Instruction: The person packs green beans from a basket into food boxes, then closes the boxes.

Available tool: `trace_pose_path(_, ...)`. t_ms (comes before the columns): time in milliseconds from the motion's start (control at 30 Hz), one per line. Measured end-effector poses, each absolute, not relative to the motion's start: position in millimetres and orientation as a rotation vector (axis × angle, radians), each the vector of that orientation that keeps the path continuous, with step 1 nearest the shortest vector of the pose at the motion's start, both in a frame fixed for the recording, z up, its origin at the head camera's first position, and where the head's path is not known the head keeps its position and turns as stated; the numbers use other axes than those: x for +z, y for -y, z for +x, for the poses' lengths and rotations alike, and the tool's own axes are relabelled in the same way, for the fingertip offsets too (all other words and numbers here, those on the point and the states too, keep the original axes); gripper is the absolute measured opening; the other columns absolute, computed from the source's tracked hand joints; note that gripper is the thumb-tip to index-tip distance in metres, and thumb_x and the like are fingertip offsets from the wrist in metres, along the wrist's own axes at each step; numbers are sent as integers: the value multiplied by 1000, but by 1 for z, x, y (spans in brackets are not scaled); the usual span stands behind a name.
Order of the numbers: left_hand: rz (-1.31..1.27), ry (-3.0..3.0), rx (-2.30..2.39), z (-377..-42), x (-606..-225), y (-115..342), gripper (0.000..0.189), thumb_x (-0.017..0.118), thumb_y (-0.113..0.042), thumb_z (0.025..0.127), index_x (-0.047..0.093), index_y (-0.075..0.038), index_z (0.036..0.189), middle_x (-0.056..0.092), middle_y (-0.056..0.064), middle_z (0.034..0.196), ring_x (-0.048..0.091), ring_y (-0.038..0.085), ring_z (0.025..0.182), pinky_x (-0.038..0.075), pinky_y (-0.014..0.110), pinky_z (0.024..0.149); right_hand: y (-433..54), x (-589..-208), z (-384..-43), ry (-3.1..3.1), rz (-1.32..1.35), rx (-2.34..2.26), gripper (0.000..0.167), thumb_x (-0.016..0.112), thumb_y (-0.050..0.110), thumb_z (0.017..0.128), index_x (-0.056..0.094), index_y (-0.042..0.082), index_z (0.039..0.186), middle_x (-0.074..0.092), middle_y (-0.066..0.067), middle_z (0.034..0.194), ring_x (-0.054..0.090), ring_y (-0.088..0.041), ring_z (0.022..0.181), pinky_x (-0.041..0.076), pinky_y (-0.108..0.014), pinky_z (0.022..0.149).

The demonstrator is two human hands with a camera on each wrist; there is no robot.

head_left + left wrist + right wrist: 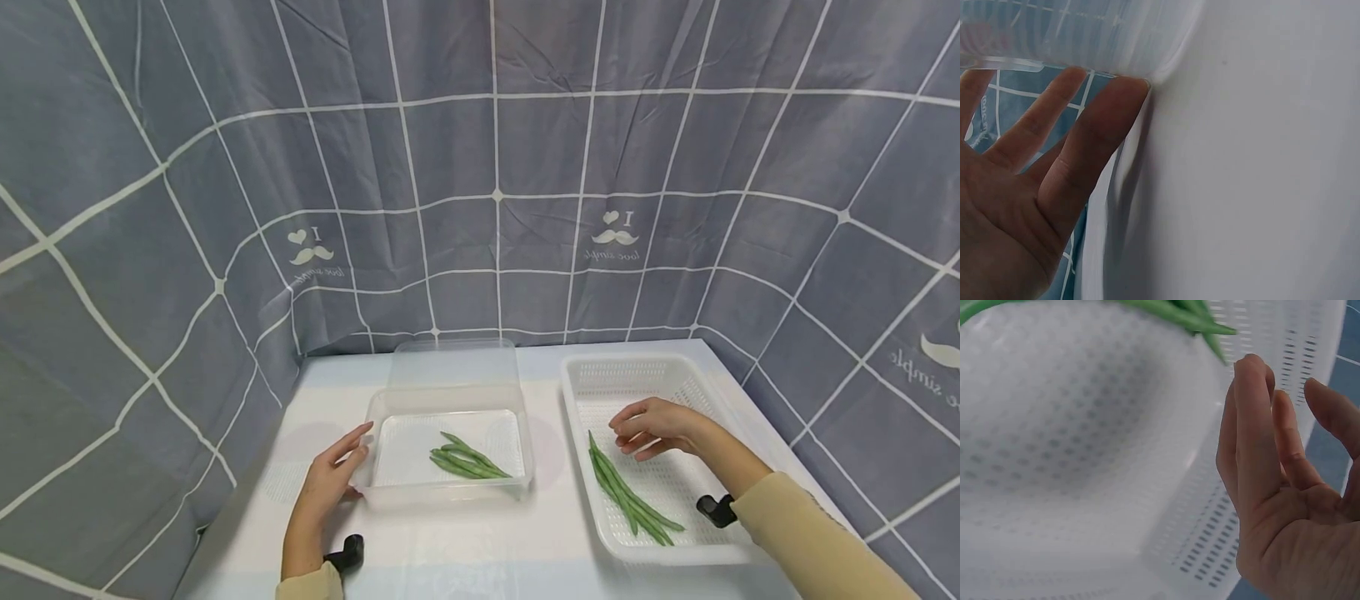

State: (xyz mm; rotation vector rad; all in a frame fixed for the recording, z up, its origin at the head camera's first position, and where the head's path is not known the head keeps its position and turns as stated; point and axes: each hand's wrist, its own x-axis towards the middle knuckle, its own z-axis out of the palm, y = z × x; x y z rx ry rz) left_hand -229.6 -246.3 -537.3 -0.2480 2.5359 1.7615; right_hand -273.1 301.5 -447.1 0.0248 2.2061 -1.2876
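Observation:
A clear plastic container (442, 490) stands left of centre on the table, with several green beans (467, 460) lying inside it. At its left wall is my left hand (327, 479), fingers extended and touching the side, as the left wrist view also shows with the fingertips at the clear plastic. To the right, a white perforated basket (600, 521) holds more green beans (626, 492) along its left side. Over the basket hovers my right hand (660, 427), fingers loosely bent with nothing between them. In the right wrist view the bean tips (1210, 328) lie apart from the fingers.
A clear lid-like sheet (453, 364) lies behind the container, near the table's back edge. The white table (465, 558) is bordered by a grey gridded curtain (450, 167) at the back and sides. The basket's raised rim surrounds the space under my right hand.

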Motion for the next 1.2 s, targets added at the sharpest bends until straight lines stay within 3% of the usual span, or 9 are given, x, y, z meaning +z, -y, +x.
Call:
trace_pose_path(133, -247, -2537, 1754, -232, -535, 246, 49, 60, -31, 109, 54, -24, 157, 40, 15, 170, 54, 42, 140, 60, 32, 63, -306, -458, -270, -2229, 75, -1204, 34, 68, 15, 101, 68, -9, 126, 79, -10, 98, 77, -17, 84, 65, -36, 75)
trace_pose_path(400, -236, -2537, 1756, -233, -533, 246, 49, 60, -29, 109, 55, -24, 157, 40, 24, 168, 53, 48, 142, 60, 32, 62, -308, -475, -264, -2249, 135, -1132, 26, 71, 14, 97, 74, -4, 116, 79, -9, 92, 75, -17, 77, 64, -35, 71)
trace_pose_path(1200, -240, -2530, 1764, -227, -534, 245, 49, 61, -29, 108, 55, -24, 157, 41, 28, 166, 59, 41, 135, 58, 32, 58, -282, -494, -262, -2267, 104, -1055, 19, 76, 7, 90, 74, 2, 108, 74, -6, 77, 70, -15, 68, 64, -34, 64)
